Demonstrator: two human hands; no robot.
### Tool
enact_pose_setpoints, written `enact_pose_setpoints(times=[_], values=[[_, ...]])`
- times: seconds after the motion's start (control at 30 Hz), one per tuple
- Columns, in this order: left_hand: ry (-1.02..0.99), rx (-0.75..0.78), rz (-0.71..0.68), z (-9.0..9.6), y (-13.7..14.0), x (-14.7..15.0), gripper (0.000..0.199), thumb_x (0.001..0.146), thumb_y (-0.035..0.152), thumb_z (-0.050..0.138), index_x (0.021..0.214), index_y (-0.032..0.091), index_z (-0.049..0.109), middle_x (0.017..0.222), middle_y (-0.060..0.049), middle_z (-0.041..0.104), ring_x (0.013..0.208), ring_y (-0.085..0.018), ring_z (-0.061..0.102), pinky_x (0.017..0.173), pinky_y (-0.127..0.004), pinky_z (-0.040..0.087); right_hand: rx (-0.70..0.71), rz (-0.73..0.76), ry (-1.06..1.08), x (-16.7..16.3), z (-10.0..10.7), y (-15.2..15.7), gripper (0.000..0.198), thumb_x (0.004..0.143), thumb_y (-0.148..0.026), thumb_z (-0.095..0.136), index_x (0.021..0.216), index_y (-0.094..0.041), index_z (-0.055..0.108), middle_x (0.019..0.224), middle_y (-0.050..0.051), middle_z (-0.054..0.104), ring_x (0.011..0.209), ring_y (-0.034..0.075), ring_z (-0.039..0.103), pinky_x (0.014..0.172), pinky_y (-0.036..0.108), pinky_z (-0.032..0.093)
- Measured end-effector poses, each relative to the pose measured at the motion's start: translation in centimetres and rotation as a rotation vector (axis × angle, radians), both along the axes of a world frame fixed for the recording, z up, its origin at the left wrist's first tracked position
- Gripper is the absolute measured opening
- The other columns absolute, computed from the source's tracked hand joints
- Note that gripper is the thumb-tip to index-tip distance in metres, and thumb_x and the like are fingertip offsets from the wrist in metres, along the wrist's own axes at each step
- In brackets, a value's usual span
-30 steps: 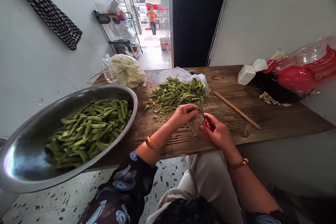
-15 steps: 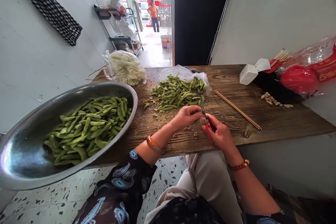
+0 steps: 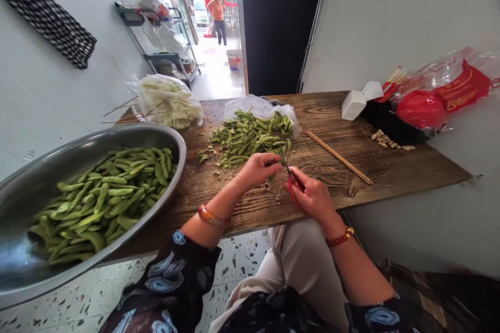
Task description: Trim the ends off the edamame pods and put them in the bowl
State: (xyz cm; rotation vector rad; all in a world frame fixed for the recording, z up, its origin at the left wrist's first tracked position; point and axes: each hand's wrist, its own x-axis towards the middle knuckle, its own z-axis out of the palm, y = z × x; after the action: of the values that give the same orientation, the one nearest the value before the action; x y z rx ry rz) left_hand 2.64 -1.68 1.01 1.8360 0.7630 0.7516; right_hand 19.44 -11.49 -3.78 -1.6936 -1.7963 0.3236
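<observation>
My left hand [image 3: 258,169] is closed in a pinch over the wooden table, its fingertips on a green soybean pod [image 3: 282,163] that is mostly hidden. Close beside it, my right hand [image 3: 313,196] grips red-handled scissors [image 3: 292,193], whose blades point up and away next to the left fingertips. Just beyond both hands lies a pile of soybean pods [image 3: 253,138], partly on a clear plastic bag [image 3: 258,107]. To the left, a large metal basin [image 3: 180,158] holds many more pods [image 3: 113,195].
A bag of pale cauliflower-like pieces [image 3: 167,101] sits behind the basin. Wooden skewers [image 3: 338,157] lie right of the pile. Farther right are a white tissue pack [image 3: 354,105], peanuts [image 3: 385,139] and red packaging [image 3: 422,108]. A person [image 3: 217,15] stands outside the doorway.
My view has swung a little to the right, so everything sits farther left. Both hands stay together at the scissors. The person outside has shifted their arms.
</observation>
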Motion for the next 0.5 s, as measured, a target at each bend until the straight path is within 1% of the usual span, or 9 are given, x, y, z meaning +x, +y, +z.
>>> enact_pose_setpoints(times=[0.1, 0.17, 0.23, 0.3, 0.33, 0.4, 0.5], values=[[0.001, -0.032, -0.007, 0.3, 0.2, -0.3, 0.019, 0.074, 0.030, 0.062, 0.070, 0.012, 0.065, 0.055, 0.003, 0.049, 0.051, -0.006, 0.038, 0.048, -0.019, 0.028, 0.000, -0.005, -0.007, 0.0, 0.0, 0.0, 0.047, 0.089, -0.043, 0.049, 0.131, -0.023, 0.056, 0.087, 0.005, 0.073, 0.076, 0.019, 0.067, 0.066, 0.025, 0.047], [-0.020, -0.084, -0.002, 0.4, 0.4, -0.5, 0.019, 0.074, 0.031, 0.064, 0.075, 0.012, 0.066, 0.055, 0.003, 0.051, 0.050, -0.006, 0.039, 0.046, -0.018, 0.028, -0.001, 0.001, 0.000, -0.1, 0.1, -0.1, 0.047, 0.089, -0.043, 0.049, 0.131, -0.023, 0.056, 0.092, 0.006, 0.073, 0.081, 0.020, 0.068, 0.069, 0.026, 0.048], [-0.063, -0.166, 0.021, 0.5, 0.6, -0.8, 0.022, 0.074, 0.033, 0.066, 0.079, 0.012, 0.066, 0.054, 0.003, 0.052, 0.046, -0.004, 0.038, 0.043, -0.017, 0.027, 0.001, 0.007, 0.025, -0.1, 0.2, 0.0, 0.046, 0.089, -0.044, 0.049, 0.129, -0.023, 0.057, 0.094, 0.006, 0.073, 0.082, 0.021, 0.068, 0.070, 0.026, 0.048], [-0.128, -0.273, 0.048, 0.3, 0.9, -0.9, 0.025, 0.074, 0.036, 0.068, 0.080, 0.012, 0.063, 0.056, 0.003, 0.055, 0.041, -0.003, 0.038, 0.039, -0.016, 0.027, 0.013, 0.001, 0.079, -0.1, 0.3, 0.0, 0.045, 0.089, -0.045, 0.049, 0.127, -0.023, 0.057, 0.092, 0.005, 0.073, 0.078, 0.019, 0.068, 0.069, 0.026, 0.048], [-0.172, -0.331, 0.054, 0.2, 1.0, -1.0, 0.027, 0.073, 0.037, 0.070, 0.081, 0.012, 0.062, 0.059, 0.002, 0.057, 0.040, -0.003, 0.041, 0.038, -0.016, 0.029, 0.020, -0.007, 0.110, -0.1, 0.3, 0.0, 0.045, 0.089, -0.046, 0.049, 0.127, -0.023, 0.057, 0.090, 0.005, 0.073, 0.076, 0.018, 0.067, 0.068, 0.025, 0.047], [-0.288, -0.435, 0.072, -0.1, 1.2, -1.0, 0.031, 0.069, 0.036, 0.075, 0.082, 0.013, 0.059, 0.062, 0.001, 0.060, 0.044, -0.005, 0.050, 0.041, -0.016, 0.037, 0.026, -0.024, 0.161, 0.0, 0.3, 0.1, 0.046, 0.090, -0.046, 0.049, 0.128, -0.022, 0.055, 0.085, 0.003, 0.072, 0.070, 0.016, 0.065, 0.067, 0.025, 0.047], [-0.458, -0.528, 0.126, -0.4, 1.5, -1.0, 0.035, 0.064, 0.031, 0.080, 0.082, 0.013, 0.057, 0.063, 0.001, 0.061, 0.054, -0.009, 0.060, 0.052, -0.019, 0.049, 0.022, -0.042, 0.188, 0.0, 0.3, 0.2, 0.046, 0.090, -0.046, 0.049, 0.128, -0.021, 0.054, 0.078, 0.001, 0.070, 0.067, 0.016, 0.063, 0.066, 0.025, 0.047]])
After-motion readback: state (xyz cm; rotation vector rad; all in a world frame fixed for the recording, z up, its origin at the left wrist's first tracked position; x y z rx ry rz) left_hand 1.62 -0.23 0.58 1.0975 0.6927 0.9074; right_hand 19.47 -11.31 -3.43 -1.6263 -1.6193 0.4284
